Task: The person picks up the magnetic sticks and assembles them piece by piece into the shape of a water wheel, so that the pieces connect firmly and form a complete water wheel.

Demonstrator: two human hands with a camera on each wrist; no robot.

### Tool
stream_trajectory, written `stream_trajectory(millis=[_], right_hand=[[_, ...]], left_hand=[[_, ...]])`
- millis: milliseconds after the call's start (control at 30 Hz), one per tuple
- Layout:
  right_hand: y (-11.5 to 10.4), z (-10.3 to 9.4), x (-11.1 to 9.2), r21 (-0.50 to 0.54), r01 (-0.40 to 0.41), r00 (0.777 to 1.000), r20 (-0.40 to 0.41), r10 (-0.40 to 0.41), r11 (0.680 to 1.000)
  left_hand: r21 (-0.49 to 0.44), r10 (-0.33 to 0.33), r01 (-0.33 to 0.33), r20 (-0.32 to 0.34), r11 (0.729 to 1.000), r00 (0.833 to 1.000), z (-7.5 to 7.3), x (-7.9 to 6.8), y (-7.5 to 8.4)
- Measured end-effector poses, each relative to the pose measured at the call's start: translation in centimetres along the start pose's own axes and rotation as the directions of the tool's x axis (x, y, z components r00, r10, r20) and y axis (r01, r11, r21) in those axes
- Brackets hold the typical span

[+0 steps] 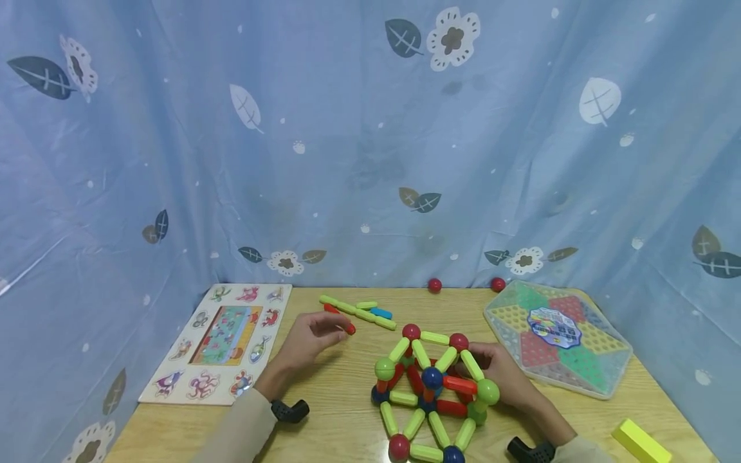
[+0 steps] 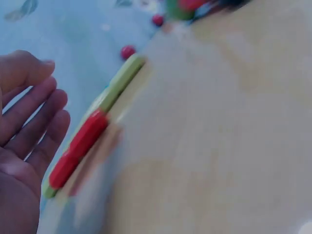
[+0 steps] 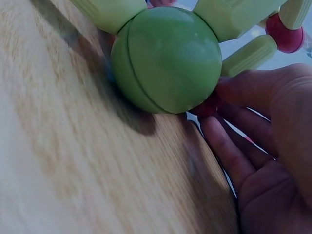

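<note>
A structure of balls and short rods (image 1: 425,400) stands on the table, its balls red, blue and green, its rods yellow-green and red. My right hand (image 1: 499,373) is at its right side; thumb and fingertips pinch a red rod (image 3: 207,105) just behind a large green ball (image 3: 168,61). Left of the structure, my left hand (image 1: 312,337) hovers with loosely bent fingers, a gap between it and two red rods (image 2: 80,148) in the left wrist view. Those rods lie end to end along a chain of yellow-green rods (image 1: 357,312), partly covered by the hand in the head view.
A blue rod (image 1: 381,313) lies by the chain. Two loose red balls (image 1: 435,285) sit at the back edge by the curtain. At left lies a sea-animal puzzle board (image 1: 222,386); at right, a star-patterned game board (image 1: 585,379) and a yellow block (image 1: 641,441).
</note>
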State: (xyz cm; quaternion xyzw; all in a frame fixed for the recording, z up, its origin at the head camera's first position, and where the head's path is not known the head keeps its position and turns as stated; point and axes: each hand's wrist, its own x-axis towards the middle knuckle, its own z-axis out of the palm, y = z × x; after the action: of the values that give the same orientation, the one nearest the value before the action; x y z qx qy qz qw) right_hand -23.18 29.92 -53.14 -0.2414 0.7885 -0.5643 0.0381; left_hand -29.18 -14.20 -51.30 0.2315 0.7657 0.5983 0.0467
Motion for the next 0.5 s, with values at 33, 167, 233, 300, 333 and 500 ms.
stream_trajectory(millis=[33, 167, 233, 300, 333, 500], right_hand=[[-0.1, 0.0, 0.0, 0.002, 0.001, 1.0, 0.001, -0.001, 1.0], [-0.2, 0.2, 0.1, 0.007, -0.017, 1.0, 0.003, 0.017, 1.0], [-0.3, 0.3, 0.1, 0.01, -0.024, 1.0, 0.006, 0.024, 1.0], [-0.3, 0.4, 0.1, 0.014, -0.027, 1.0, 0.008, 0.027, 1.0], [-0.3, 0.4, 0.1, 0.017, -0.027, 1.0, 0.007, 0.027, 0.999], [-0.5, 0.2, 0.0, 0.011, -0.013, 1.0, 0.011, 0.013, 1.0]], left_hand=[[0.018, 0.005, -0.005, -0.019, 1.0, 1.0, -0.5, 0.5, -0.2], [0.113, -0.032, 0.035, -0.03, 0.993, 0.999, -1.7, 1.8, -0.8], [0.207, -0.038, 0.038, -0.008, 0.978, 0.999, -1.6, 2.2, -1.1], [0.349, 0.007, -0.018, 0.032, 0.937, 0.999, -1.2, 2.6, -1.4], [0.421, 0.04, -0.059, 0.053, 0.905, 0.998, -1.0, 2.7, -1.5], [0.654, 0.18, -0.213, 0.119, 0.726, 0.977, 0.2, 3.4, -1.4]])
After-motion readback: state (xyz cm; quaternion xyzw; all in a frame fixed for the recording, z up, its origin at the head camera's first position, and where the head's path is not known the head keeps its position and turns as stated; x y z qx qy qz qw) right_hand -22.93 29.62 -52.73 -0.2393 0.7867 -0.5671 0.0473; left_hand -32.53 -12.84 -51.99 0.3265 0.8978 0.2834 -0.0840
